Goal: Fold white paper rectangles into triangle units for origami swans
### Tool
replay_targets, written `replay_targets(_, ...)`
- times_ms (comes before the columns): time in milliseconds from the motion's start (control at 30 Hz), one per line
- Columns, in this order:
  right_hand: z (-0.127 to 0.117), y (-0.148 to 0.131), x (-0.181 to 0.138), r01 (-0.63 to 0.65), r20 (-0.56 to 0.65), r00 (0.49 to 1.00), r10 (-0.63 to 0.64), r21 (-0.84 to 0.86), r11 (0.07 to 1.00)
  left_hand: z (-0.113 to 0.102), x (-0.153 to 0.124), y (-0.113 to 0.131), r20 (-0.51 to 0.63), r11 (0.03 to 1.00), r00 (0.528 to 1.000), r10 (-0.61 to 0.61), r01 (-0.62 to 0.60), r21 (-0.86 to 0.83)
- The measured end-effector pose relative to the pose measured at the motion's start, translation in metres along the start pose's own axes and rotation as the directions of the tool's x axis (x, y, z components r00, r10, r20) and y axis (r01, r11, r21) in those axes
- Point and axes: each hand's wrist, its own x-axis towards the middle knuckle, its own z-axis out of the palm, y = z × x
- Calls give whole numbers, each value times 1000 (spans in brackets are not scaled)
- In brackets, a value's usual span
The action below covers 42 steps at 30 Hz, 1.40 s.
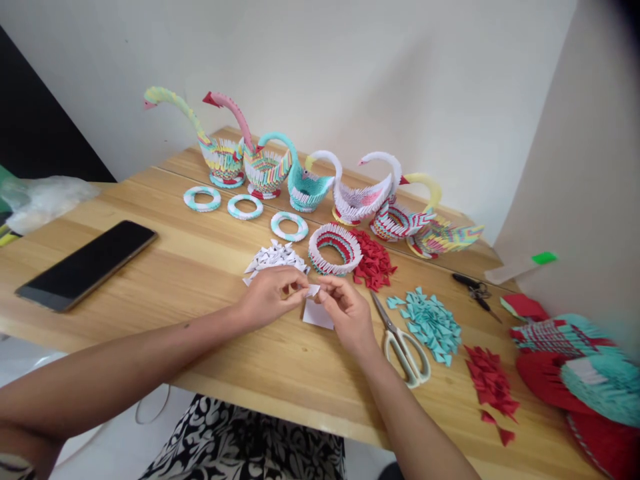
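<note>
Between my two hands is a small folded piece of white paper (313, 290), pinched at both ends. My left hand (273, 295) grips its left side with thumb and forefinger. On its right side, the fingers of my right hand (347, 313) close on it. Below them a white paper sheet (319, 316) lies flat on the table, partly covered by my right hand. Just beyond my left hand is a pile of white folded paper pieces (276, 257). A round ring of red, white and teal folded paper (335, 249) stands beyond my right hand.
Scissors (400, 343) lie right of my right hand, near teal pieces (433, 323) and red pieces (373, 260). Several paper swans (307, 190) line the back. A phone (87, 265) lies at left. More red pieces (491, 383) and a glue stick (520, 268) are at right.
</note>
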Motion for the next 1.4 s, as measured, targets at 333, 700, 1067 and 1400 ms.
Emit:
replay_targets(333,-9,-1,3,476,198,879,-433,-418,774,2,-3,-5,34,999,999,-35,36,-27)
replay_targets(700,-9,1,2,530,246,844,-476,-511,676,1,-1,-7,-22,999,999,-37,38,31)
replay_targets(1067,-7,0,2,513,273,856,-438,-544,664,4,-2,-11,-91,996,994,-55,60,60)
replay_targets(1400,-5,-1,1,509,257,859,-443,-521,685,-1,0,-7,-76,995,996,41,-34,91)
